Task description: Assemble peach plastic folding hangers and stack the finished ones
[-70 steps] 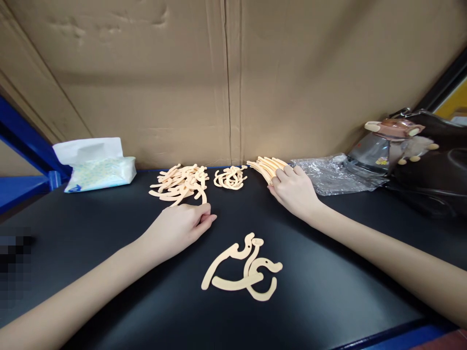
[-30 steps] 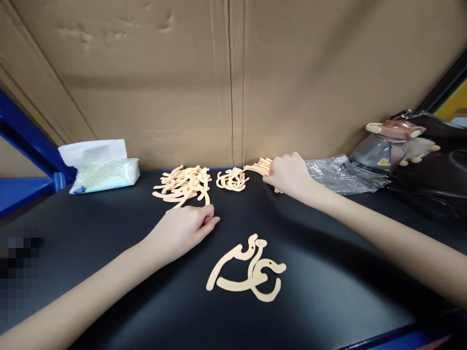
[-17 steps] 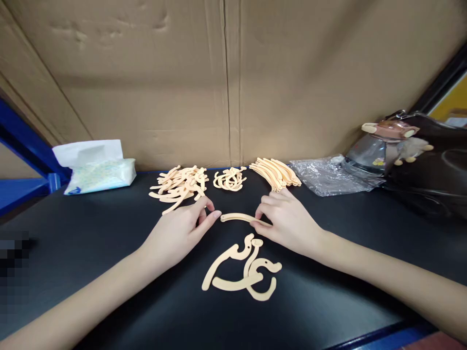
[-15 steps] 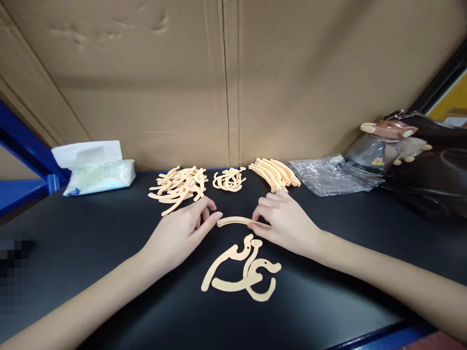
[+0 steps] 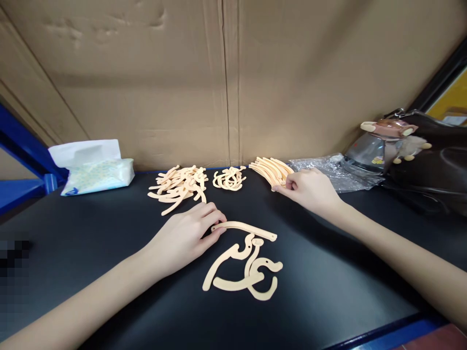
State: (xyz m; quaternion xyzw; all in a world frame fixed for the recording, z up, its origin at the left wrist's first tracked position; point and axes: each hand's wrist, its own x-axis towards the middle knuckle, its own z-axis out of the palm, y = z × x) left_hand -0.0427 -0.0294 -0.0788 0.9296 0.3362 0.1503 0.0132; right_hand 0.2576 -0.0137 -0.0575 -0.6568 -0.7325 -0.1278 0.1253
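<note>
My left hand [image 5: 197, 228] pinches the left end of a curved beige plastic bar [image 5: 251, 227], which looks like a folding-hanger part and has a small hole near its right end. At the back right, my right hand [image 5: 310, 192] has its thumb and curled fingers closed on the near end of the stacked curved bars [image 5: 268, 167]; the fingertips are partly hidden. Closer to me lie two arm pieces with hooked ends [image 5: 221, 262] [image 5: 237, 283] and an S-shaped hook [image 5: 263, 295], overlapping on the black table [image 5: 146, 311].
A pile of beige arm pieces [image 5: 182, 182] and a smaller pile of hooks [image 5: 229, 179] lie at the back. A tissue pack [image 5: 98, 175] stands left. Right are a clear plastic bag [image 5: 328, 167], a bottle [image 5: 368, 150] and a dark bag [image 5: 438, 160]. Cardboard [image 5: 146, 97] rises behind.
My right hand has let go of the single bar and moved back and right to the stack. My left hand has shifted slightly right and now grips the bar's left end; the bar has tilted.
</note>
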